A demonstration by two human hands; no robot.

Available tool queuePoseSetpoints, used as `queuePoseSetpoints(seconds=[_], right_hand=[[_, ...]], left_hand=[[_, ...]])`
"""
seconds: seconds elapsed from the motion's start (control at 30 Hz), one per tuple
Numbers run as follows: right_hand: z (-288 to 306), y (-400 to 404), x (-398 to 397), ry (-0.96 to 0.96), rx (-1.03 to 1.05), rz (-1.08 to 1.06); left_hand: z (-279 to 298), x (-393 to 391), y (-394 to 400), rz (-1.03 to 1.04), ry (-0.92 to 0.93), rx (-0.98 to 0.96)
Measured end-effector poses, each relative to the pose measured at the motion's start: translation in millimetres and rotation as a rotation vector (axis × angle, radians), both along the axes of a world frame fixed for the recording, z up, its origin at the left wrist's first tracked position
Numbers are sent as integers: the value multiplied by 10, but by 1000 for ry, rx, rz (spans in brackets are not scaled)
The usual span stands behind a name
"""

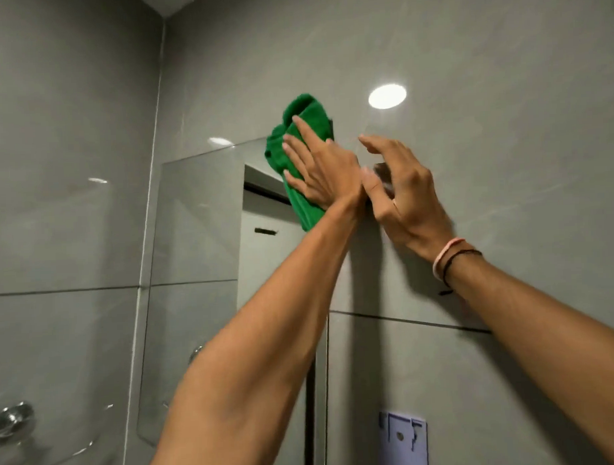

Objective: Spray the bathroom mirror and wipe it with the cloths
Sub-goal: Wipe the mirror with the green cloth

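At frame centre, the left hand [319,169] presses the green cloth [301,152] flat, fingers spread, against the mirror [200,218]'s upper-right corner; the right hand [401,190] hovers beside it, empty, fingers loosely apart.

Grey wall tiles [501,69], a chrome fitting [11,421] lower left, a lilac plastic bracket [403,441] at the bottom
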State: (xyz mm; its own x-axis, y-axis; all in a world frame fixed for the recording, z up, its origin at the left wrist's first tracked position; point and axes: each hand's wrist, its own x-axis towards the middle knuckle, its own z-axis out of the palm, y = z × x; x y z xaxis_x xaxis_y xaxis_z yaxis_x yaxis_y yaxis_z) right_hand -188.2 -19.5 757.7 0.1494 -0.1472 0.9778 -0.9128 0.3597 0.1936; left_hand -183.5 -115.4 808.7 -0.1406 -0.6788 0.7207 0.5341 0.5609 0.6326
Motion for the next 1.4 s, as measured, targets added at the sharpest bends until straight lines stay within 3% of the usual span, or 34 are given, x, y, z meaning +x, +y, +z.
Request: queuePoseSetpoints(seconds=[0.2, 0.33, 0.4, 0.47, 0.57, 0.63, 0.7, 0.83, 0.93, 1.03, 1.1, 1.23, 1.4], right_hand=[[221, 75, 255, -494, -394, 672], [302, 331, 487, -843, -182, 805], [217, 417, 607, -910, -82, 787], [85, 470, 754, -921, -94, 802], [-140, 523, 991, -914, -236, 960], [-376, 626, 1150, -921, -341, 995], [-657, 737, 1277, -942, -428, 984], [-1344, 964, 1443, -992, -594, 932], [-2018, 1216, 1549, -1082, -752, 840], [-2774, 1621, 1670, -1190, -915, 562], [-3323, 1961, 1750, -1302, -914, 333], [-4522, 2481, 1823, -1742, -726, -33], [-6011, 2655, 1927, -2127, -502, -279]], left_hand=[[-6, 205, -126, -111, 275, -570], [-361, 321, -227, -43, 307, -970], [-532, 430, -233, 34, 337, -1162], [-682, 563, -216, 102, 321, -1233], [-856, 821, -222, 126, 244, -1131], [-1096, 968, -199, 16, 160, -950], [-1390, 1101, -137, -285, 30, -698], [-2076, 1325, 112, -1115, -313, -126], [-2651, 1383, 349, -1336, -478, 98], [-3262, 1362, 542, -1433, -649, 265], [-3748, 1343, 669, -1410, -773, 337], [-4919, 1342, 905, -1212, -1066, 148], [-6414, 1336, 1165, -1111, -1458, 24]])
